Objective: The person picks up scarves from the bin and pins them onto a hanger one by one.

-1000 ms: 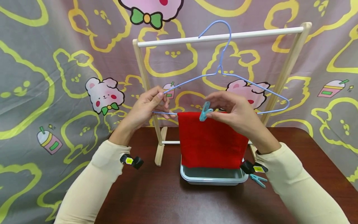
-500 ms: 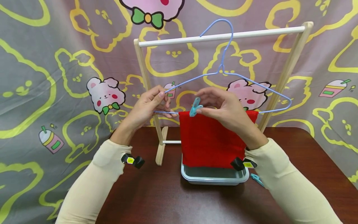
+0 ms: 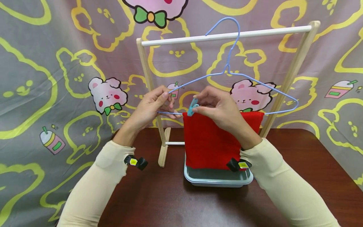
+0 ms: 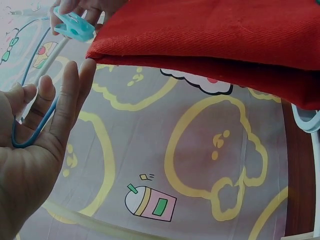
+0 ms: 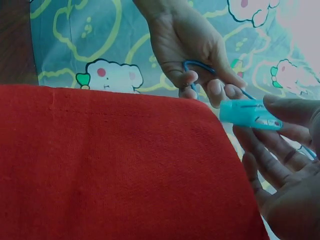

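Note:
My left hand [image 3: 157, 102] grips the left corner of a blue wire hanger [image 3: 195, 80], thumb and fingers round its sloping arm. A red cloth [image 3: 212, 142] hangs folded over the hanger's bottom bar. Between thumb and fingers my right hand [image 3: 218, 104] pinches a teal clothespin [image 3: 192, 107] at the cloth's top edge, near its left end. In the left wrist view the clothespin [image 4: 74, 26] stands by the cloth's corner, close above the left fingertips. The right wrist view shows the clothespin [image 5: 247, 114] right beside the cloth's upper edge [image 5: 200, 107].
A wooden rack with a white top rail [image 3: 175, 40] stands behind the hanger, whose hook overlaps the rail in the head view. Below the cloth, a pale blue basin [image 3: 218, 182] sits on the dark brown table [image 3: 141, 195]. A patterned curtain [image 3: 28, 110] hangs behind.
My right hand has moved left along the cloth's top edge with the clothespin, close to the left end. My left hand keeps its grip on the hanger. The right arm now hides the clothespin on the table.

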The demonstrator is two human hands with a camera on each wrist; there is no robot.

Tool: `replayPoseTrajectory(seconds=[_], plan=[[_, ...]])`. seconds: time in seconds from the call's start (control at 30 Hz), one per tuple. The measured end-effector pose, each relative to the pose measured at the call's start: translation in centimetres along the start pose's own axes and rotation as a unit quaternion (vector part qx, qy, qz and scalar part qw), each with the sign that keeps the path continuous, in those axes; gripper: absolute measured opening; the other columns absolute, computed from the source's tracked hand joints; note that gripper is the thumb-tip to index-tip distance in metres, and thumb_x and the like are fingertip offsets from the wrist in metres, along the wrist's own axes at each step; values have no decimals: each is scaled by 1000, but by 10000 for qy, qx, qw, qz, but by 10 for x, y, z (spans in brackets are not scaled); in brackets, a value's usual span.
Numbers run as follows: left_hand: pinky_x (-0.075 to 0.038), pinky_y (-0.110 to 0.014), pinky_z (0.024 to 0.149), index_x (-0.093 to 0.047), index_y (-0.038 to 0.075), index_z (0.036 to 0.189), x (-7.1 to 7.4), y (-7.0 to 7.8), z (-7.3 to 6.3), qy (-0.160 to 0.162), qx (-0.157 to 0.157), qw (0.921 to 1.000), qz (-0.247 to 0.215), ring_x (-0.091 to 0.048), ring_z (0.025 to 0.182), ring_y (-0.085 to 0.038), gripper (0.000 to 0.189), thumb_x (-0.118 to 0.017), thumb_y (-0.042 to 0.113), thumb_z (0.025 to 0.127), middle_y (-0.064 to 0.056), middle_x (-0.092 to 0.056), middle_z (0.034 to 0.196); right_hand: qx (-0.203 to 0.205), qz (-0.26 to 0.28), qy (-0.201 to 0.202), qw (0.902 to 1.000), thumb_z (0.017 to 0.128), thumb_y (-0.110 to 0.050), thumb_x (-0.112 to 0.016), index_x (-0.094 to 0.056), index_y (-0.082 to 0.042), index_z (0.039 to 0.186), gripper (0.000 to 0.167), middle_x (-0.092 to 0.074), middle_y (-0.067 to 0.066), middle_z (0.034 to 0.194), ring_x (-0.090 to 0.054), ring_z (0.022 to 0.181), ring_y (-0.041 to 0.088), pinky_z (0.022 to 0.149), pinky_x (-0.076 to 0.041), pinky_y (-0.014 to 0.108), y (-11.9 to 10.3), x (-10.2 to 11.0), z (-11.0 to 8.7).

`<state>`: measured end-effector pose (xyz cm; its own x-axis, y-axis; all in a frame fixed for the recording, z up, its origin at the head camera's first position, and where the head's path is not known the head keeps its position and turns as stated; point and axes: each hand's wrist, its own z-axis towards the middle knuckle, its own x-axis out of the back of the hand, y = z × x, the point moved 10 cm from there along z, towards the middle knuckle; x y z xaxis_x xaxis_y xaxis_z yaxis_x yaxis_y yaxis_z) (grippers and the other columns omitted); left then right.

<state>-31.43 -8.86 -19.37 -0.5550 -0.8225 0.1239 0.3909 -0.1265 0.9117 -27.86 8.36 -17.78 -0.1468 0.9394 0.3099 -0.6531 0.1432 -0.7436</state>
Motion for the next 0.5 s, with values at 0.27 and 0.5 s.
replayPoseTrajectory(seconds=[0.27,0.5], plan=[[-66,-43,74,-52,7,100,-2,2,0,-78,-77,9998,163,-81,84,-28,30,-48,35,108,-5,-59,87,-7,-162,25,9999,91,4,-76,-66,4,98,13,-77,19,105,-75,85,11,83,-62,22,-1,-2,2],[-65,-49,76,-52,7,100,-4,3,0,-176,-145,9991,346,-81,86,-29,31,-48,37,108,-7,-59,87,134,-199,-6,9997,90,6,-76,-64,4,92,12,-77,18,95,-74,82,14,82,-63,23,-3,-5,4]])
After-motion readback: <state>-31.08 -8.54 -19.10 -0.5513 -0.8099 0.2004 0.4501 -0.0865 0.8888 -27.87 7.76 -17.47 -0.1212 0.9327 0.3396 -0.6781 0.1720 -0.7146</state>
